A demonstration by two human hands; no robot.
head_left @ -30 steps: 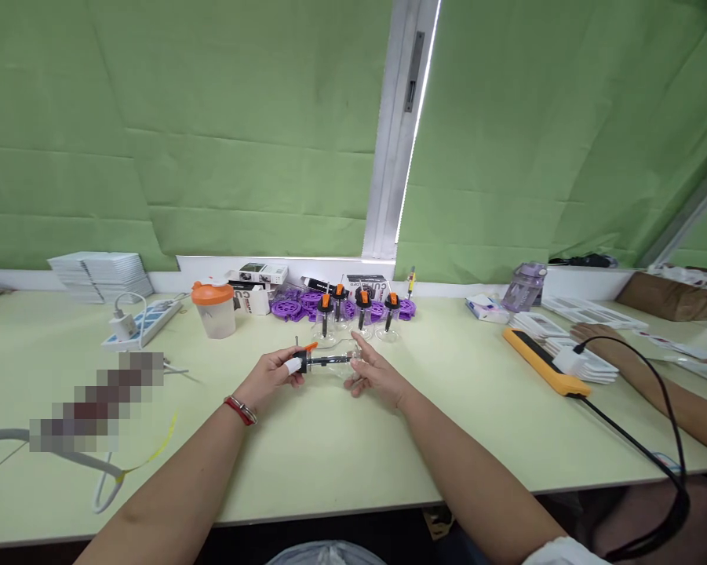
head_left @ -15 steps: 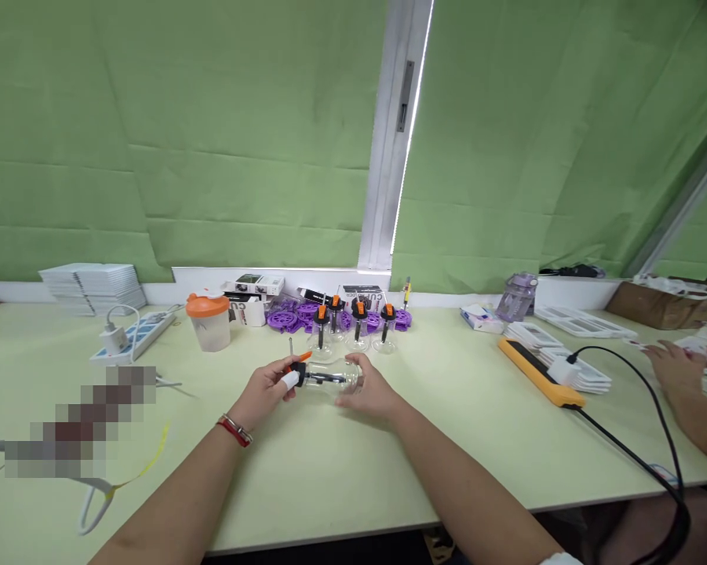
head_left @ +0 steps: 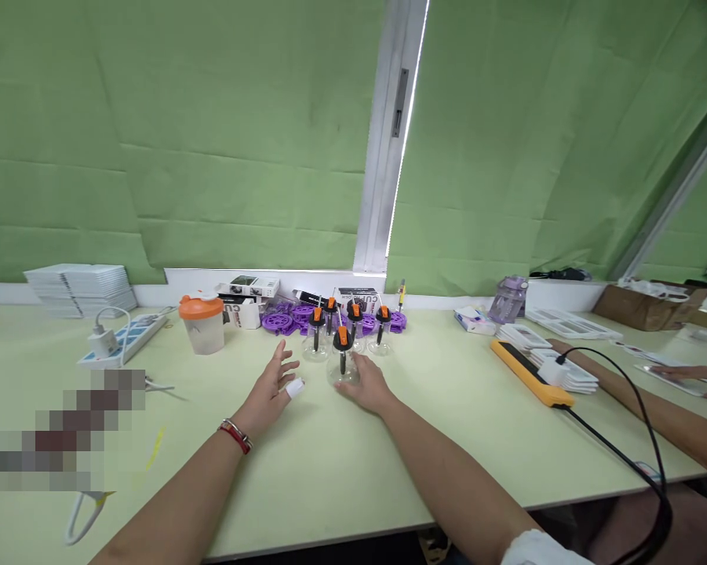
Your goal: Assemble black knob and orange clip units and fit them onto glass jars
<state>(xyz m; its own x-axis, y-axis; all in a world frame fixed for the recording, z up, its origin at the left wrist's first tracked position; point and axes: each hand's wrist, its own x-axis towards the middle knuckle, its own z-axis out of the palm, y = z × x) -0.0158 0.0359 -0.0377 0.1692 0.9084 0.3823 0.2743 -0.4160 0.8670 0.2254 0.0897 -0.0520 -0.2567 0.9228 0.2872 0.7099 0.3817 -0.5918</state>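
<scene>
A clear glass dispenser bottle with a black and orange top stands upright on the table. My right hand is wrapped around its lower right side. To the left of the bottle and apart from it, my left hand is open and holds nothing, its fingers stretched out. A white wrap covers its thumb. Just behind are several similar bottles, among them one at the left and one at the right.
Purple plastic parts and small boxes lie at the back. An orange-lidded cup and a power strip are on the left. Rightward are a yellow power strip, white trays and another person's hand.
The bottle, lying sideways between both hands before, is now upright on the table beside the others. My left hand has let go of it. The other person's arm at right has moved.
</scene>
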